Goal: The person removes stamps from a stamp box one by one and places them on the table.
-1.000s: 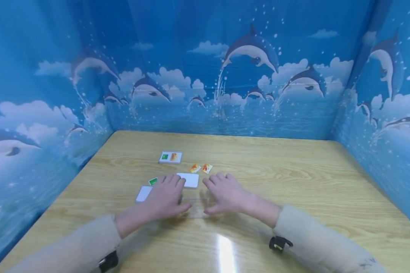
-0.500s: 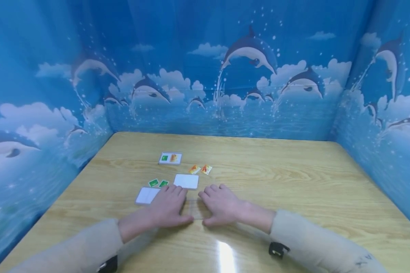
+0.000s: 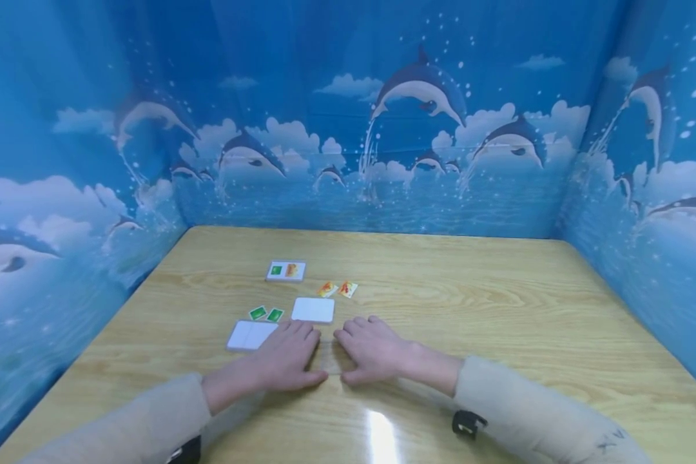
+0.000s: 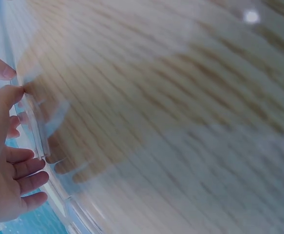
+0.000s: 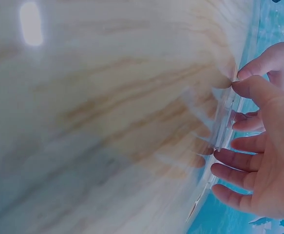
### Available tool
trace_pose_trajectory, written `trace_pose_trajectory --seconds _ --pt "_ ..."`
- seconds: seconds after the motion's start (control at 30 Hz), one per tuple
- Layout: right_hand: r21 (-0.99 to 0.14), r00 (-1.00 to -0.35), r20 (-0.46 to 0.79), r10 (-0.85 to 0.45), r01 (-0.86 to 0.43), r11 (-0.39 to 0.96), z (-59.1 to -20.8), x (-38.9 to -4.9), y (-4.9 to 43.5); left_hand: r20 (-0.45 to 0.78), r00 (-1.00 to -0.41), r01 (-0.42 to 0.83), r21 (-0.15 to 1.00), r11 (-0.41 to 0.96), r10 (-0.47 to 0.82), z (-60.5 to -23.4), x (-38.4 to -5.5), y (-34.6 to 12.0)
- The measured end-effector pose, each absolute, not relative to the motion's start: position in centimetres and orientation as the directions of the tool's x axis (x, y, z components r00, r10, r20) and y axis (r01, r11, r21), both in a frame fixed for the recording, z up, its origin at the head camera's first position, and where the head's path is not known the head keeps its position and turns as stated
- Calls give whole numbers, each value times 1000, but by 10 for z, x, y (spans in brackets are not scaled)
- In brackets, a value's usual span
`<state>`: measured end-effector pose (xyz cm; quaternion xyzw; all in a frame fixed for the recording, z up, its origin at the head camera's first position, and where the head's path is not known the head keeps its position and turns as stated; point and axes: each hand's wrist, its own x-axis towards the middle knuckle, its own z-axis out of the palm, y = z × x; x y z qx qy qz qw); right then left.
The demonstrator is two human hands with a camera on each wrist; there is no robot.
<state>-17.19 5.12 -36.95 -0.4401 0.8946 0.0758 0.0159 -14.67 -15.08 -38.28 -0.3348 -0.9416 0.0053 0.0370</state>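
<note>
In the head view, you are setting both hands at a clear plastic piece point(image 3: 331, 358) that is lying flat near the middle of the table's point(image 3: 499, 303) near half. Your left hand point(image 3: 287, 357) is covering its left end and your right hand point(image 3: 374, 352) its right end, the two thumbs pointing toward each other just apart. Toward the table's left edge, a white tile point(image 3: 247, 336) is lying partly hidden by your left hand, with two green picture cards point(image 3: 275, 315) just beyond it. A blank white tile point(image 3: 313, 310) is sitting beyond your fingertips, and two orange picture cards point(image 3: 348, 289) are lying past its far edge. Closer to the table's far left corner, a picture tile point(image 3: 286, 271) is showing one green and one orange picture. A dolphin-printed curtain point(image 3: 359, 129) is hanging beyond the far edge.

In the left wrist view, your left thumb and a finger are gripping the clear plastic piece by opposite edges, moderately spread.

In the right wrist view, your right thumb and fingers are holding its other end likewise, the remaining fingers spreading apart.
</note>
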Motion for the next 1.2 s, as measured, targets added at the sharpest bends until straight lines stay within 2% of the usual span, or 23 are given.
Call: trace_pose_trajectory --seconds 0.33,0.67,0.93,1.2 --pt "115 -616 -105 -781 -788 605 -369 -175 49 95 -757 646 -42 762 647 -384 -151 -151" --pt "147 -609 -46 -792 -788 598 -364 -181 48 157 -775 620 -3 785 613 -379 -160 -154" --pt "121 -638 -2 -770 -764 633 -360 -192 44 211 -773 608 -24 794 598 -375 -170 -158" --pt "107 -669 13 -743 -738 666 -359 -202 38 186 -790 589 -36 807 585 -373 -181 -162"
